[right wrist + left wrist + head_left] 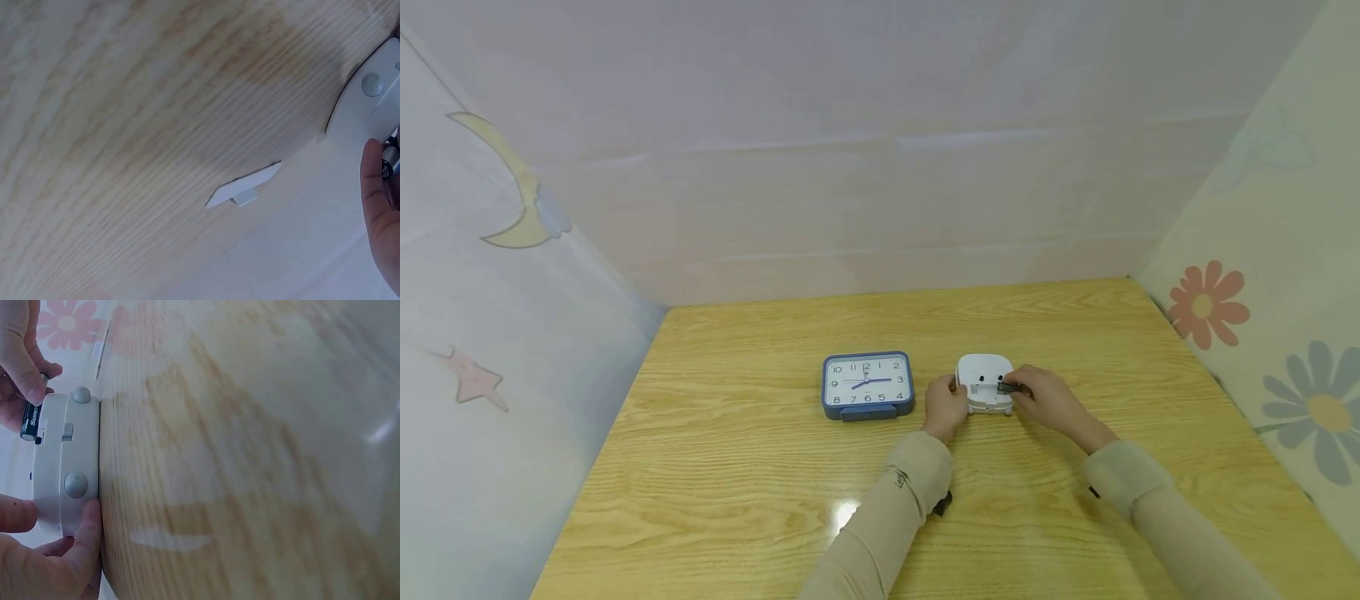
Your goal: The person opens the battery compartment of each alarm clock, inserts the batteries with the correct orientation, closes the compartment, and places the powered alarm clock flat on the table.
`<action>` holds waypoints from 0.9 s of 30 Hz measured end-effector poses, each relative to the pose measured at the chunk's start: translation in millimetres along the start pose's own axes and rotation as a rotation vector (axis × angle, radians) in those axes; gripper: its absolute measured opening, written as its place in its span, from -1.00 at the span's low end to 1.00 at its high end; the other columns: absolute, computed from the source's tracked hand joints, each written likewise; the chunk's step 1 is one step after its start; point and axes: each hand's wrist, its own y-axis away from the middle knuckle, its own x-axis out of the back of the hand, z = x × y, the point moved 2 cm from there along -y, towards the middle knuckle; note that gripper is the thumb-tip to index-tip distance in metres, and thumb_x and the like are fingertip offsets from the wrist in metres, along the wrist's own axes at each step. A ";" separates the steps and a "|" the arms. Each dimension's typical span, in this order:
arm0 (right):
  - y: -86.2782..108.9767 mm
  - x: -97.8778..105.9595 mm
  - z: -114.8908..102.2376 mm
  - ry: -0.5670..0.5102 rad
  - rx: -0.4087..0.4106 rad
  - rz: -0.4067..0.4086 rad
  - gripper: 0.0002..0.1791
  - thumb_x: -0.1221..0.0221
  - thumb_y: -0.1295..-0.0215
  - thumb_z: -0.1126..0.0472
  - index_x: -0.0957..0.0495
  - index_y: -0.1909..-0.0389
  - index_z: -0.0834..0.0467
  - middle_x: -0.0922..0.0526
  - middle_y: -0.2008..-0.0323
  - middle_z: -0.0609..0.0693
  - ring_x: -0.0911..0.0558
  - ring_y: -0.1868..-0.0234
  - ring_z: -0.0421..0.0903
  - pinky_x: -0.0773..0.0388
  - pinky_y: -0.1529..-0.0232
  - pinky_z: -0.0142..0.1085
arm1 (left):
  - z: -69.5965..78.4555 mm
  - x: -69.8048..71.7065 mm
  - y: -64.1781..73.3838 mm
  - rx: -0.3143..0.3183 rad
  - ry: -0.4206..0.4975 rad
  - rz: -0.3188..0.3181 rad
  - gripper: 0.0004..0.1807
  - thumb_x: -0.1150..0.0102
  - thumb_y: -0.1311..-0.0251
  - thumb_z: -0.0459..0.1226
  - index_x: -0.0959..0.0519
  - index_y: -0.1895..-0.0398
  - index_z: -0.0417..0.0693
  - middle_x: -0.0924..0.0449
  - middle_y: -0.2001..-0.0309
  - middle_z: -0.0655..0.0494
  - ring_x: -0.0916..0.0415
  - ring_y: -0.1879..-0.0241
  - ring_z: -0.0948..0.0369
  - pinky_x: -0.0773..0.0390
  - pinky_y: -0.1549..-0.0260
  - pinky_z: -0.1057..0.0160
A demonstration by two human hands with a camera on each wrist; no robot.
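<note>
A small white clock (985, 367) lies on its face on the table, its back with the battery compartment turned up. My left hand (946, 406) grips its left side, with thumb and fingers round the edge in the left wrist view. In my right hand (1043, 398) a dark battery (31, 420) is pinched, held over the right part of the compartment. Two round grey feet (76, 484) stick out from the clock's near side. The right wrist view shows the battery's end (387, 169) beside the fingers; most of that hand is cut off there.
Left of my hands a blue alarm clock (867, 385) lies face up on the wooden table (722, 467). A thin white battery cover (240, 187) with a tab lies near the white clock in the right wrist view. Printed cloth walls (880, 208) border the table.
</note>
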 end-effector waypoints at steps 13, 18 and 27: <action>-4.3 0.3 1.2 0.016 0.016 -0.010 -0.73 -0.25 0.02 0.50 -0.57 0.22 0.36 -0.58 0.29 0.18 -0.57 0.36 0.03 -0.51 0.40 -0.16 | 2.2 0.6 1.9 -0.017 0.007 0.024 -0.76 -0.03 -0.19 -0.41 -0.55 0.13 -0.37 -0.53 0.36 0.00 -0.44 0.28 0.18 -0.46 0.28 0.26; -6.3 -1.1 1.6 0.035 0.026 -0.006 -0.74 -0.25 0.00 0.48 -0.58 0.21 0.35 -0.59 0.30 0.16 -0.58 0.35 0.02 -0.52 0.38 -0.15 | 2.6 1.0 2.7 0.011 0.020 0.010 -0.74 -0.01 -0.21 -0.39 -0.53 0.09 -0.37 -0.54 0.30 -0.04 -0.45 0.22 0.15 -0.48 0.22 0.20; -6.6 2.0 3.0 0.027 0.036 -0.037 -0.76 -0.26 0.03 0.50 -0.59 0.26 0.34 -0.59 0.30 0.16 -0.58 0.33 0.05 -0.53 0.36 -0.15 | 3.2 0.3 4.1 0.020 0.020 0.036 -0.74 -0.03 -0.19 -0.39 -0.54 0.10 -0.36 -0.55 0.30 -0.03 -0.46 0.21 0.14 -0.48 0.21 0.22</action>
